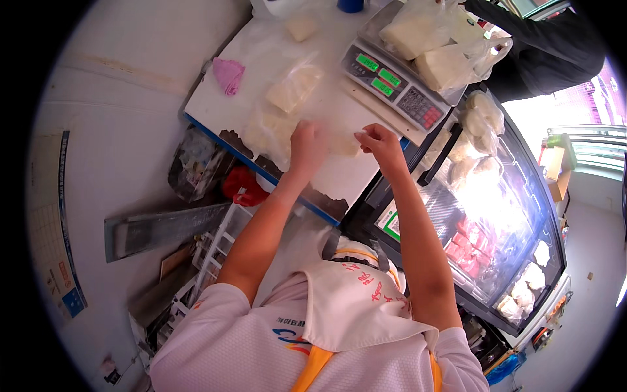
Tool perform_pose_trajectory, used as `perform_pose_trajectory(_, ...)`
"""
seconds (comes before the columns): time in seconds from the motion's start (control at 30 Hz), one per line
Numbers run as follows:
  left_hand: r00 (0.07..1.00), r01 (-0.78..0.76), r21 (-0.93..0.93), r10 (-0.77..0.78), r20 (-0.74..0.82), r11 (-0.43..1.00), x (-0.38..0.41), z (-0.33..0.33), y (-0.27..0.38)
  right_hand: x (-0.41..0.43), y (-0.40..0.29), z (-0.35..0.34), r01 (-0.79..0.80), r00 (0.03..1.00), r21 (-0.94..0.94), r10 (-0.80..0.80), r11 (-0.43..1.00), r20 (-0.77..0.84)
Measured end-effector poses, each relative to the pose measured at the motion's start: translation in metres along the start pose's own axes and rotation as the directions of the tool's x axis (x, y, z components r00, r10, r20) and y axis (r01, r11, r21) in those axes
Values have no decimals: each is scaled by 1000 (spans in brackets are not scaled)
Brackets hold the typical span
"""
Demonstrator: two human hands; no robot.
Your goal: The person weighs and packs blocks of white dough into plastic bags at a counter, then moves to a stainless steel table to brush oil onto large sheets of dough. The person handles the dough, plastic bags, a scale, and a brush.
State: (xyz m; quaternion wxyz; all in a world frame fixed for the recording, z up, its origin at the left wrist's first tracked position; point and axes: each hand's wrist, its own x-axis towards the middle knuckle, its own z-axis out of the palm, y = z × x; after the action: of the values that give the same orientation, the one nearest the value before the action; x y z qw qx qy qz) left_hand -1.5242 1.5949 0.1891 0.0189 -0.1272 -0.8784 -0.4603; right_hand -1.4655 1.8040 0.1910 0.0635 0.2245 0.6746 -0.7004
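Note:
Both hands are over the white worktop [259, 44] near its front edge. My left hand [307, 144] is partly blurred by haze, its fingers curled beside a clear plastic bag of pale food [269, 132]; whether it grips anything is hidden. Level with it on the right, my right hand [379, 144] has thumb and forefinger pinched on a small bit of what looks like clear plastic. Between the hands lies a pale, blurred piece [345, 145]. Farther back rests another bagged pale block [295, 88]. A digital scale [392, 83] with lit green displays bears bagged pale blocks [416, 32].
A pink cloth [229, 76] lies at the worktop's left. To the right stands a glass-topped display case [519, 196] with bagged goods on and in it. A person in dark clothing [548, 49] is beyond the scale. A red bag [243, 186] hangs below the worktop's edge.

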Motion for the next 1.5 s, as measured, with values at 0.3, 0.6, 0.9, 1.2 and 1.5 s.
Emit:
perform_pose_trajectory(0.3,955,256,-312,-189,230,915,-6,-5,1,-32,-17,2,93,995,126,-88,988,-44)
perform_pose_trajectory(0.6,848,529,-534,-438,300,659,-18,-44,50,-74,-52,-24,159,985,70,-153,985,-83)
perform_pose_trajectory(0.9,912,406,-559,-360,196,723,-29,-60,64,-90,-83,-28,349,852,-676,-520,649,-59)
perform_pose_trajectory(1.2,957,261,-374,-289,-19,890,-28,-42,70,-84,-92,20,617,629,-774,-681,143,376)
perform_pose_trajectory(1.5,990,140,-166,-136,35,976,1,-51,94,-108,-100,-27,612,785,-677,-212,410,581)
